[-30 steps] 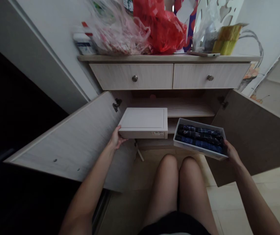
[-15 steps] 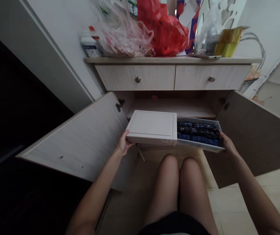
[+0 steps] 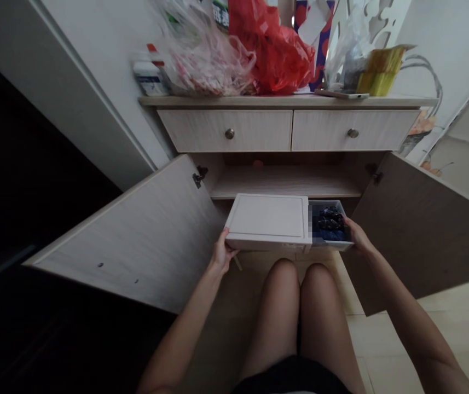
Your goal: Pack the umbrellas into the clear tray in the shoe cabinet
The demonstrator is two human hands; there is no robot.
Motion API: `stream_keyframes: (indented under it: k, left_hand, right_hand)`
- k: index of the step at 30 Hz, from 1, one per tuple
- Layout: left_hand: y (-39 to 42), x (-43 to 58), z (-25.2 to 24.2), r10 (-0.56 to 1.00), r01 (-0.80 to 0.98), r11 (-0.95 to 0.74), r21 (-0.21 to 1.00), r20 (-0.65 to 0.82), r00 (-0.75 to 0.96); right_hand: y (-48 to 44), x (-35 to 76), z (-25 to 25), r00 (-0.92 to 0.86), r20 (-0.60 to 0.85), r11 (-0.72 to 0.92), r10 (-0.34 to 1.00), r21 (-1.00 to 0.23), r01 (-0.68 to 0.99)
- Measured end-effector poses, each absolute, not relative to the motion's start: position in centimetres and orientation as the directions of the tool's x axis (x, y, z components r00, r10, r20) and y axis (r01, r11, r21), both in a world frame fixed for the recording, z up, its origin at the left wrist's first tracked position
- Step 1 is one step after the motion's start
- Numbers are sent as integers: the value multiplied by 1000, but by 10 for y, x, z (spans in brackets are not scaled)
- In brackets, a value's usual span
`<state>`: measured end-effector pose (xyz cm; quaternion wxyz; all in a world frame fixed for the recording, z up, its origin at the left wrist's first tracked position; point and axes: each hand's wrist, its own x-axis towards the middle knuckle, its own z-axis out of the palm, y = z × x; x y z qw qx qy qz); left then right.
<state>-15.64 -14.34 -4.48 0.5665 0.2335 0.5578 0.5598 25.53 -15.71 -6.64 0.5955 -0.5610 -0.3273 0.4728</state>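
A white storage box (image 3: 267,217) is held above my knees, in front of the open cabinet. From its right end a translucent drawer (image 3: 330,246) sticks out partway. Folded dark blue plaid clothes (image 3: 328,221) lie in the drawer; part of them is blurred by blocks. My left hand (image 3: 223,251) grips the box's left end, with the thumb at the top edge and fingers underneath. My right hand (image 3: 357,236) is closed on the drawer's right end.
Both cabinet doors (image 3: 135,230) (image 3: 435,230) stand swung outward on either side. A shelf (image 3: 283,180) shows inside. Two closed drawers (image 3: 226,123) lie above it. On the cabinet top are a red plastic bag (image 3: 275,60), a clear bag (image 3: 209,65) and a white bottle (image 3: 149,76).
The drawer has slid further into the white box, so less of the clothes shows. My right hand has moved left with it; my left hand and the box have shifted right and slightly lower.
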Motion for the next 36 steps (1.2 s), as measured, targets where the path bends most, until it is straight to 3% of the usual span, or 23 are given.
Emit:
stream_keyframes:
  k: [12, 18, 24, 36]
  left_hand:
    - [-158, -112, -63, 903, -408, 281, 868, -384, -195]
    - [-158, -100, -76, 918, -407, 272, 872, -362, -162]
    - [-149, -91, -77, 932, -386, 267, 883, -339, -131]
    - [-55, -80, -21, 990, -234, 132, 963, -142, -23]
  right_hand:
    - [-138, 205, -75, 249, -64, -23, 966, -986, -165]
    - [-141, 202, -77, 180, -265, -236, 947, -957, -166]
    - [-129, 206, -66, 120, -281, -250, 952, -943, -221]
    - [-27, 220, -8, 180, -80, -44, 980, -979, -199]
